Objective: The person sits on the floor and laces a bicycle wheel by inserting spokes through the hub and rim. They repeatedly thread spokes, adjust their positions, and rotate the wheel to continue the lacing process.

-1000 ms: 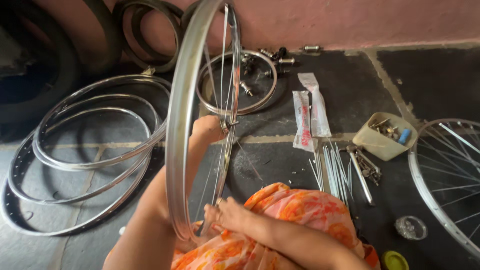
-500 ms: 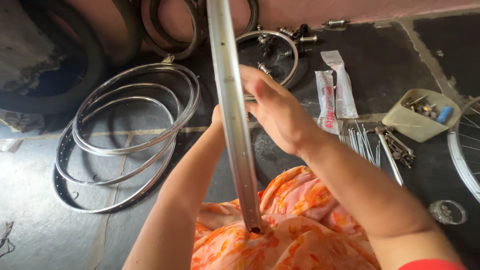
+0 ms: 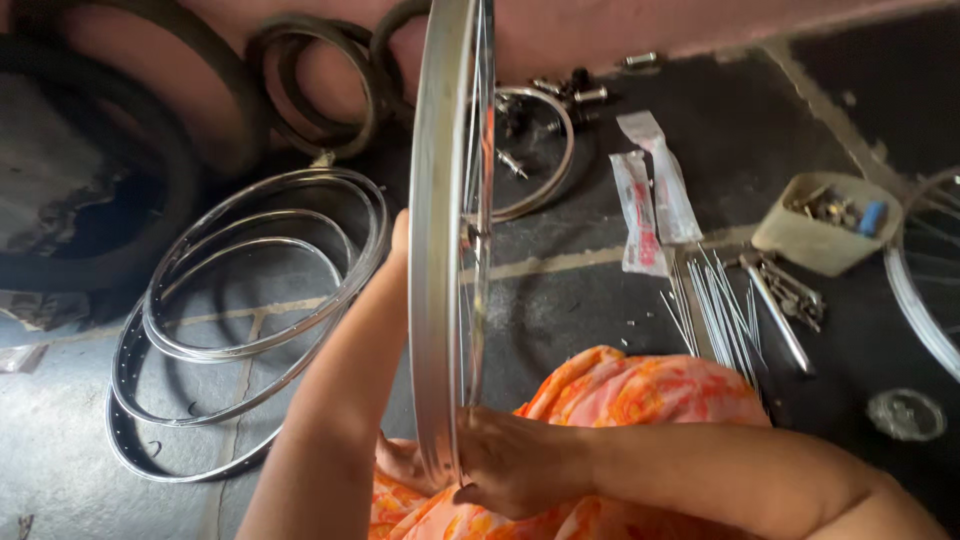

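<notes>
right hand [image 3: 510, 460] dropped from upper rim to bottom, grip pinching wheel rim [image 3: 435, 250]; left grip hidden.

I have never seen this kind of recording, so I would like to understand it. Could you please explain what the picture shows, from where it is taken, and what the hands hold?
The picture comes from a camera worn on a person's head, looking down at their own bare hands. There is no machine.

The person holds a metal wheel rim upright, edge toward the camera, with thin spokes inside it. The right hand grips the rim at its bottom. The left hand reaches up behind the rim, mostly hidden, so its grip cannot be judged. An orange cloth covers the lap.

On the dark floor lie a stack of bare rims, loose spokes, two plastic packets and a small tray of small parts. Tyres lean against the wall.
</notes>
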